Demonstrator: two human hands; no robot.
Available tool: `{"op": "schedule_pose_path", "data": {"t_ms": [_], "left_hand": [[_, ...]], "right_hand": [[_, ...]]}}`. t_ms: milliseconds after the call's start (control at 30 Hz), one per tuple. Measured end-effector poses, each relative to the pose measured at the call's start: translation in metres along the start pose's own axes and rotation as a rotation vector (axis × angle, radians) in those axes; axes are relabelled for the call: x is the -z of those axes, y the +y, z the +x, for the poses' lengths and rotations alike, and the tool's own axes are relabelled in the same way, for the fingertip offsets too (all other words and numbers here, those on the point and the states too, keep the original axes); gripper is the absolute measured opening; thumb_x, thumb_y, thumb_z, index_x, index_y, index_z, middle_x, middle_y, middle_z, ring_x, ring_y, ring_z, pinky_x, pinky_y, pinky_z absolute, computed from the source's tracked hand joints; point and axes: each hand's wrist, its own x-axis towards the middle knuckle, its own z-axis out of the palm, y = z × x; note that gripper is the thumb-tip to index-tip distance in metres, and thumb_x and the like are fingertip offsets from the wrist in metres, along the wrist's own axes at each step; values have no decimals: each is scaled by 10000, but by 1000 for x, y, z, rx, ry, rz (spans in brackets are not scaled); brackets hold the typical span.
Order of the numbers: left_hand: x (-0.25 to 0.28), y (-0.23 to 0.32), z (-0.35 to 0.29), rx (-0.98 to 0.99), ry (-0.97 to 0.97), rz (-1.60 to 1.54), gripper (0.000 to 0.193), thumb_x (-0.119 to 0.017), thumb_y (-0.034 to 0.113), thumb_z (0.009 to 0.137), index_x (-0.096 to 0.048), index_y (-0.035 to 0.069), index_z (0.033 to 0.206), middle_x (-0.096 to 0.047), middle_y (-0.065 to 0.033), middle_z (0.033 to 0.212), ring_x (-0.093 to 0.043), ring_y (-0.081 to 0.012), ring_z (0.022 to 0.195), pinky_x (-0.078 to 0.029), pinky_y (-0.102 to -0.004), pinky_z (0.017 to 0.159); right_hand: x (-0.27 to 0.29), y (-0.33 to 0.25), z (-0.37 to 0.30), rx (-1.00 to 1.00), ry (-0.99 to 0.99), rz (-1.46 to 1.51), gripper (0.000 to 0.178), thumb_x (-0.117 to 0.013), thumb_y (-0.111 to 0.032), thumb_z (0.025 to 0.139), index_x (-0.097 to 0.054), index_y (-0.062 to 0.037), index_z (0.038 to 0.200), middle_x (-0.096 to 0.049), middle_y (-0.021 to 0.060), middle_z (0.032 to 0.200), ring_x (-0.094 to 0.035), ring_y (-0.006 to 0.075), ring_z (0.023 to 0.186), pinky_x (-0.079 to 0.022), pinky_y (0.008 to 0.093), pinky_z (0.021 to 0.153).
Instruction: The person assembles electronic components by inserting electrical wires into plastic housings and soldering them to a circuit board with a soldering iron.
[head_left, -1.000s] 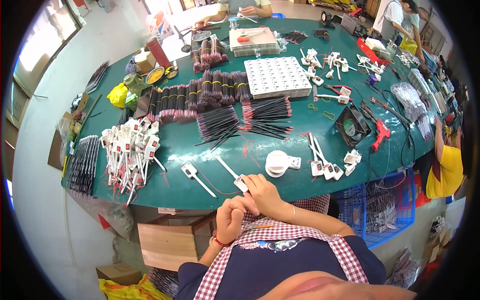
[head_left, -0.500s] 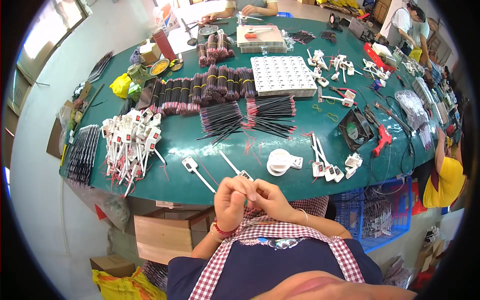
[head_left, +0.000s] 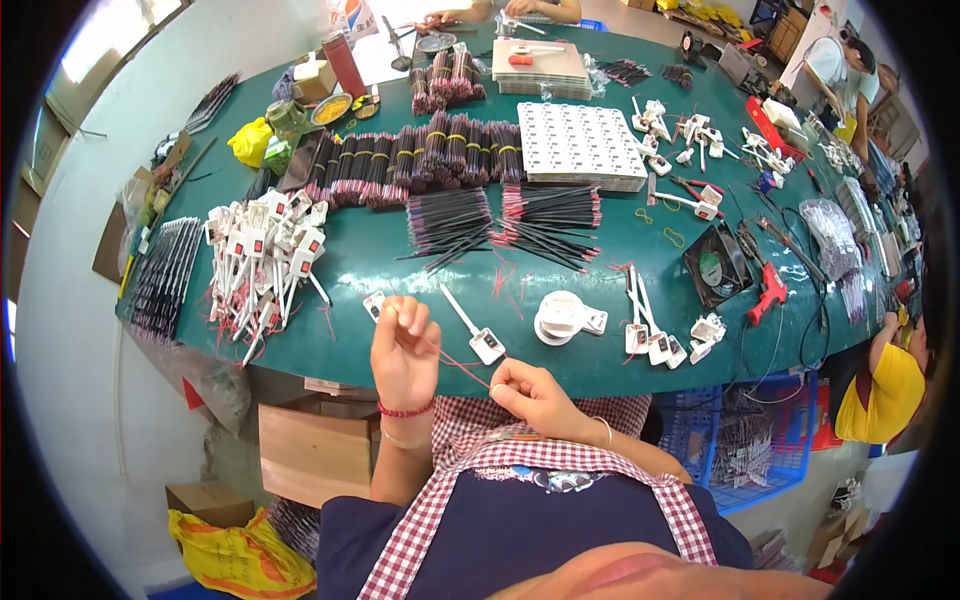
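A thin red wire stretches between my two hands in front of the table's near edge. My left hand is raised, its fingers curled together at one end of the wire; part of a white switch piece shows just beyond those fingers. Lower and to the right, my right hand pinches the other end between thumb and forefinger. Past the right hand, a white holder with a small switch lies on the table, its white stick pointing away. A round white part stands to its right.
On the green table, a pile of white switch pieces lies left. Bundled black wires and a stack of white boards sit farther back. At right are a small fan and a red glue gun. Other people work nearby.
My hands, together before, have moved apart. The left hand has gone up and to the left, and the red wire now shows between them.
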Motion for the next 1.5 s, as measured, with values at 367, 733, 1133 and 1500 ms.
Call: {"op": "schedule_pose_path", "data": {"t_ms": [367,733,1133,1500], "left_hand": [[54,46,48,-122,37,138,96,-542,187,983,-553,94,1008,-549,21,946,-516,-80,813,-404,-210,576],[95,86,4,-356,481,1381,116,-565,98,935,-633,29,1000,-671,-45,880,-630,-123,769,-504,-250,649],[84,19,42,-559,397,2564,195,-710,254,795,-687,61,815,-624,-65,926,-580,-251,889,-450,-382,714],[73,14,53,-487,341,2333,115,-689,193,781,-697,78,780,-609,-42,1036,-481,-259,1053,-373,-426,844]], "right_hand": [[19,-18,4,-383,-271,333,175,-615,-166,911,-578,-21,822,-588,36,659,-552,99,559,-434,225,529],[24,-1,27,-158,-270,565,159,-692,-128,871,-607,-7,928,-573,55,806,-521,129,673,-423,254,629],[18,-35,15,114,-75,229,132,-665,-53,837,-547,-12,880,-564,91,813,-526,139,683,-435,249,624],[16,-40,27,100,-30,434,133,-667,-68,856,-551,-36,911,-606,112,882,-578,155,756,-477,278,672]]}}
